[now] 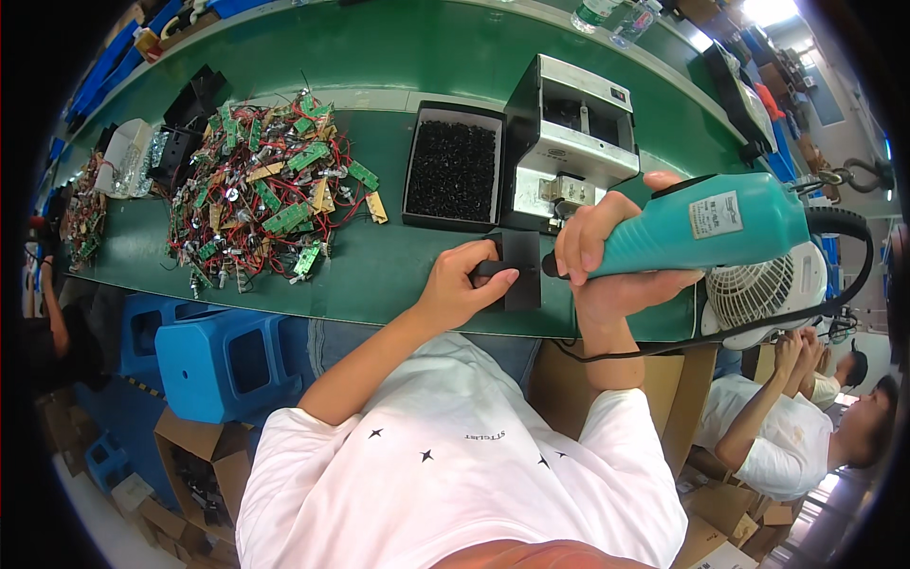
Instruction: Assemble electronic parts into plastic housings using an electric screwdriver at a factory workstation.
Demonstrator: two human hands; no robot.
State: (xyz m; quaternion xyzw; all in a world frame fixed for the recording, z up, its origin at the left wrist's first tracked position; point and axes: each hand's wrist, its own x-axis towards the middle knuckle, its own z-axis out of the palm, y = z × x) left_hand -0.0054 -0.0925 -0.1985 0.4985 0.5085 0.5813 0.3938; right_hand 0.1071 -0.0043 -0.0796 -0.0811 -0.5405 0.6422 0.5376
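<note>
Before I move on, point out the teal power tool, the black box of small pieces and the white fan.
Teal power tool (665,230), head view: side of its body.
Black box (464,113), head view: inner far wall.
White fan (749,292), head view: round grille.

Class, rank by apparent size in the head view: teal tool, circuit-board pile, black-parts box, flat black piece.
Circuit-board pile
Teal tool, perhaps enlarged by nearness
Black-parts box
Flat black piece

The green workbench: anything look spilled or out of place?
Nothing looks plainly spilled. The big tangled heap of green circuit boards and red wires, at left, looks messy because it lies loose, while small black pieces fill a rectangular black box.
</note>
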